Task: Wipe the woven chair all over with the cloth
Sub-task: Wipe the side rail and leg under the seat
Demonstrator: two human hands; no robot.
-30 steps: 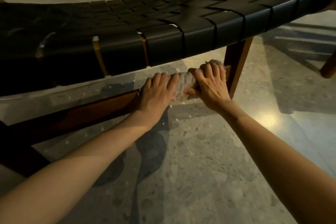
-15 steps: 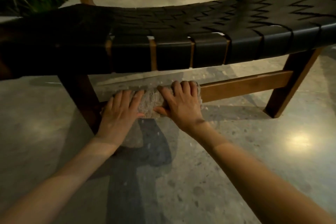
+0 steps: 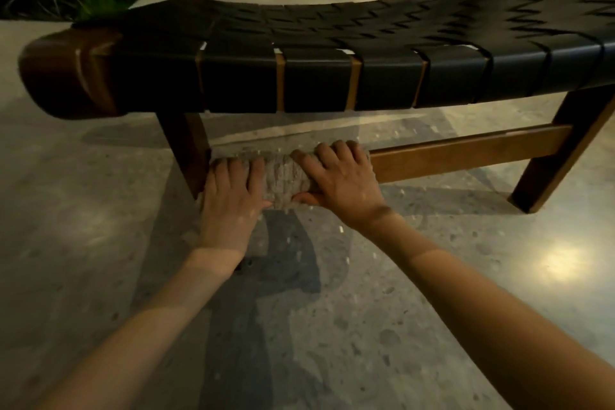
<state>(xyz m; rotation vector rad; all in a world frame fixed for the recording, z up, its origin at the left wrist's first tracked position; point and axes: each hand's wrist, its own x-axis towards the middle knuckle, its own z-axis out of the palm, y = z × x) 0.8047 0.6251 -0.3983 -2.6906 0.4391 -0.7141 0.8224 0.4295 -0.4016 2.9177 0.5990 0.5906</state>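
- Woven chair (image 3: 332, 53): black straps are interlaced over a wooden frame. The seat's front edge runs across the upper half of the view, and its rounded left corner is bare wood.
- Cloth (image 3: 283, 181): a grey, nubbly wad is wrapped over the front rail (image 3: 466, 153) at the rail's left end, close beside the front-left leg (image 3: 186, 150).
- Left hand (image 3: 229, 200): the fingers lie nearly straight across the cloth's left end and press it onto the rail. The little-finger side is against the leg.
- Right hand (image 3: 339, 183): the fingers curl over the top of the cloth and the thumb is tucked beneath, so this hand clasps cloth and rail together.
- Floor (image 3: 366, 326): polished speckled stone, with the shadow of both arms falling under the rail.
- Progress, as a judgement: the wiping is at the low frame, at the left end of the front rail. The rail's length toward the front-right leg (image 3: 559, 160) lies bare of the cloth.
- No mark on the seat straps, the legs or the rear uprights shows whether they are already wiped. A fair part of the chair should be counted as possibly left to do.
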